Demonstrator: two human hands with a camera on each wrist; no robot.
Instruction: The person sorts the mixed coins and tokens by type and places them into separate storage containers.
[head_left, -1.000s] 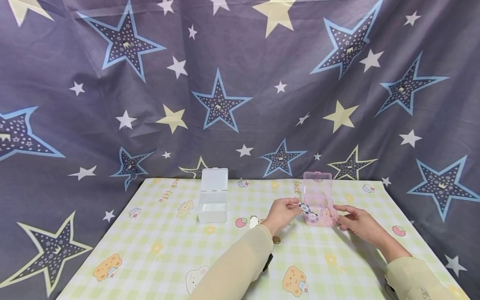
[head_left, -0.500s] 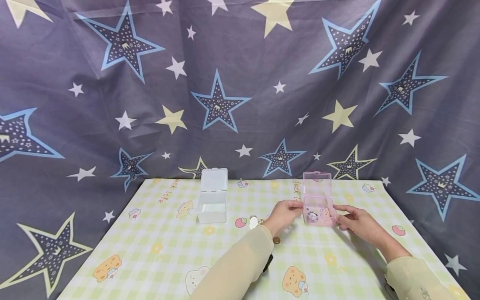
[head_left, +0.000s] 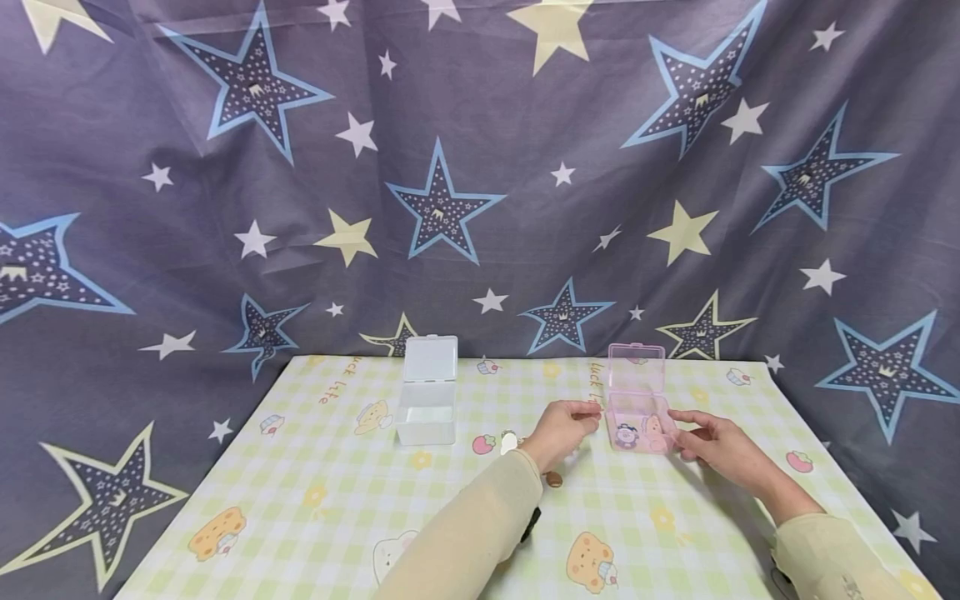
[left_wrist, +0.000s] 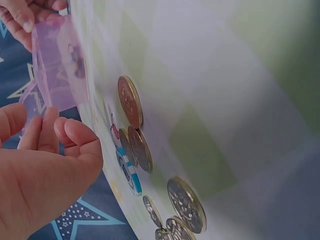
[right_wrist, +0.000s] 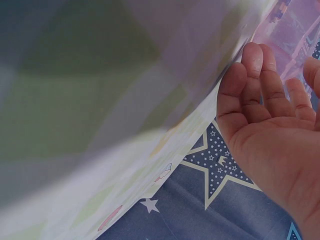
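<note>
The pink box stood open on the surface between the hands, a small charm inside. The left hand hovered empty, fingers loosely curled, beside it; the right hand touched its far side with relaxed fingers. A careless nudge could tip the light box, or the left sleeve scatter the coins beneath that wrist.

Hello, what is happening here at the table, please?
A person sits at a table with an open pink box between both hands. The left hand is beside the box's left edge with curled fingers and holds nothing. The right hand steadies the right side. Some coins lie near the left hand. An open white box stands apart.
</note>
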